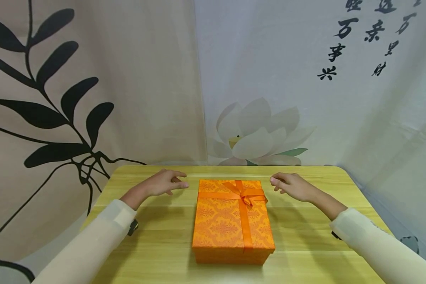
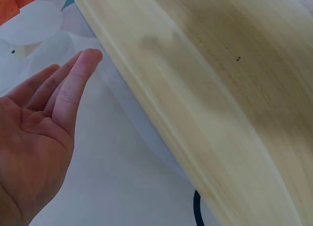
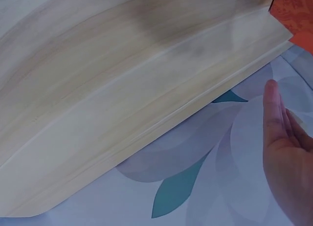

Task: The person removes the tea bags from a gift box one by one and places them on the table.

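An orange patterned gift box (image 1: 220, 228) stands on the wooden table, its lid crossed by an orange ribbon (image 1: 246, 227) with a bow (image 1: 247, 197) toward the far right corner. To its left, my left hand (image 1: 161, 182) hovers over the table with relaxed fingers, apart from the box and holding nothing. On the other side my right hand (image 1: 294, 186) is held up likewise, fingers loosely bent and empty. Each wrist view shows its own hand, the left palm (image 2: 36, 143) and the right hand (image 3: 288, 147), with a corner of the orange box at the frame's edge.
The light wood table (image 1: 156, 244) has rounded far corners. Right behind it hangs a pale curtain (image 1: 156, 79) printed with dark leaves, a lotus flower (image 1: 257, 130) and black characters. Something small and dark (image 1: 133, 227) shows under the left cuff.
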`<state>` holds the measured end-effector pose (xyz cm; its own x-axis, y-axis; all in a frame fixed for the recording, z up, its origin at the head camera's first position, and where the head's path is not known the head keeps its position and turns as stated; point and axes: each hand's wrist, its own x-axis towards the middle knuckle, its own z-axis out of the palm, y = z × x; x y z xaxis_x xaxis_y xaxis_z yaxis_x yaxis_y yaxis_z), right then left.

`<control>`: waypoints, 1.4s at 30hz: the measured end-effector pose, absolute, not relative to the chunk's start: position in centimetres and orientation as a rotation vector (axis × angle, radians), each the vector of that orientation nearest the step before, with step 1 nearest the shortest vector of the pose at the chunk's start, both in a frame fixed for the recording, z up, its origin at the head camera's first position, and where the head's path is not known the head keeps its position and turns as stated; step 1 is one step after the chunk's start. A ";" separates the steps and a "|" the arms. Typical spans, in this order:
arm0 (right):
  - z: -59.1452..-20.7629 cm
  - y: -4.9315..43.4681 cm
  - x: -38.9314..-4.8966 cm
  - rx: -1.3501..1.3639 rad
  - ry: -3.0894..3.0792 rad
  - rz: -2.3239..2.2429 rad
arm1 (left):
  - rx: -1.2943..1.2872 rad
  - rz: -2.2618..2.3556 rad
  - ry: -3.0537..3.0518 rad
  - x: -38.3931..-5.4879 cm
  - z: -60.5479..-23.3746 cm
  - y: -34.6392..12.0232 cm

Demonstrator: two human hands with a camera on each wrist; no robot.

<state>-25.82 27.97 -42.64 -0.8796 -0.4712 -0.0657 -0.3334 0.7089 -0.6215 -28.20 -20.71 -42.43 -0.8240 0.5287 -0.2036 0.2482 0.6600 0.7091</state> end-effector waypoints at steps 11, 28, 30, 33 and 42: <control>-42.4 27.2 -25.8 -0.644 2.650 -0.959 | 0.612 0.980 2.469 -28.3 -42.5 -20.2; -42.1 26.5 -25.5 -0.648 2.525 -1.088 | 0.546 1.038 2.410 -27.8 -42.5 -19.1; -42.0 26.5 -25.5 -0.646 2.501 -1.104 | 0.541 1.046 2.399 -27.8 -42.5 -19.0; -42.0 26.4 -25.4 -0.645 2.474 -1.124 | 0.538 1.060 2.390 -27.7 -42.5 -18.8; -42.0 26.1 -25.3 -0.636 2.418 -1.165 | 0.574 1.120 2.343 -27.6 -42.6 -18.2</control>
